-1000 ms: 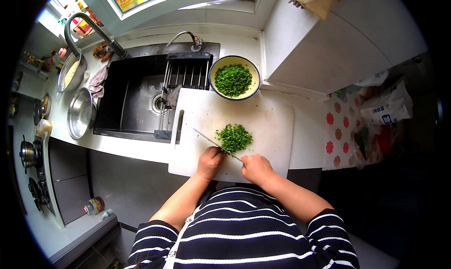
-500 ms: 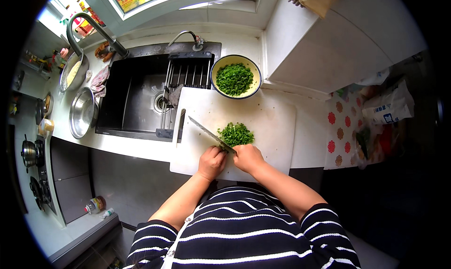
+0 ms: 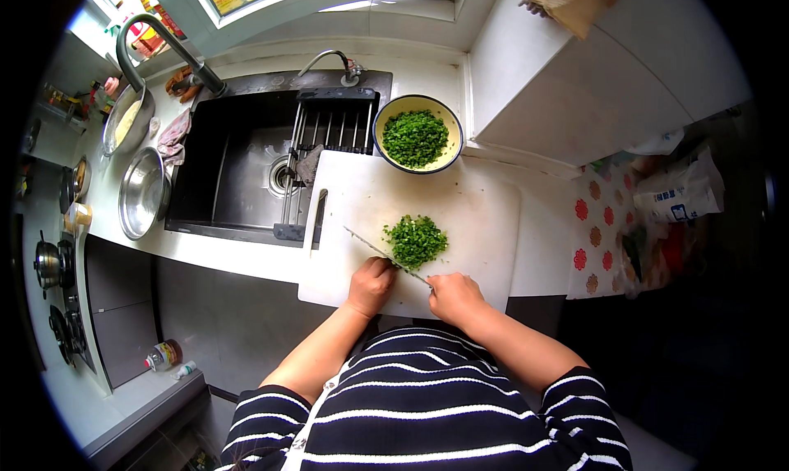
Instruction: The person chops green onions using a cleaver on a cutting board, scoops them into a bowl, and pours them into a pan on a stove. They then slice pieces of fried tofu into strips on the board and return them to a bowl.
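My right hand [image 3: 458,297] is closed round the handle of a kitchen knife [image 3: 374,247], whose blade slants up and left across the white cutting board [image 3: 485,233]. Just left of the blade, my left hand [image 3: 371,286] has its fingers curled down on the board, and what they hold is hidden. Beyond the blade lies a small heap of finely chopped greens [image 3: 416,241]. More chopped greens [image 3: 415,137] fill much of a cream bowl with a dark rim [image 3: 453,146] behind the board.
Left of the board is a dark sink [image 3: 234,154] with a rack [image 3: 329,130] across its right part. A steel bowl [image 3: 141,193] and a tall faucet [image 3: 205,76] stand farther left. At right, a plastic bag [image 3: 680,190] lies by a flower-patterned cloth [image 3: 593,237].
My right hand has moved a little right and nearer to me, and the knife has shifted with it. My left hand stays in nearly the same place.
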A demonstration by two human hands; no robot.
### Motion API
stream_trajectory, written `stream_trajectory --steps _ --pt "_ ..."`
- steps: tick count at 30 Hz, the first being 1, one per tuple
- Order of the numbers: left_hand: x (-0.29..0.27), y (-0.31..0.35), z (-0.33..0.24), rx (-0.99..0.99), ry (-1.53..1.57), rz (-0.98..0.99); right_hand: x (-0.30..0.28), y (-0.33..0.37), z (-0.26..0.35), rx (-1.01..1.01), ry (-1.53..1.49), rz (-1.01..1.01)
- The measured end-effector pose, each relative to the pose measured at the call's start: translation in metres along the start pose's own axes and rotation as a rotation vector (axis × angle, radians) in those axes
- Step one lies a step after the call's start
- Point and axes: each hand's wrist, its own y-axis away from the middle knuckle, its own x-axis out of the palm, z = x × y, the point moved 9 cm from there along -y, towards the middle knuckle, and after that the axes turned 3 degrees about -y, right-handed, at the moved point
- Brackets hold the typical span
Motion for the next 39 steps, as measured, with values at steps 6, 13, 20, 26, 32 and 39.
stream_trajectory --steps 6,13,20,26,32,39 --pt "-0.003 -0.001 -0.001 0.009 -0.004 -0.010 0.008 -0.010 0.002 0.044 0.023 0.028" --pt "0.002 0.002 0.003 -0.009 0.023 0.005 0.013 -0.042 0.016 -0.027 -0.080 -0.064" --pt "0.001 0.002 0.003 0.025 -0.008 0.000 0.001 -0.017 0.006 -0.047 -0.076 -0.102" --pt "-0.005 -0.001 -0.001 0.066 0.008 -0.030 0.007 -0.008 0.001 -0.004 -0.042 -0.006" --pt "-0.003 0.000 -0.001 0.050 0.025 -0.015 0.019 -0.034 0.013 0.002 -0.024 -0.020" --pt "-0.001 0.007 0.005 0.006 0.026 -0.016 0.009 -0.044 0.013 -0.102 -0.185 -0.104"
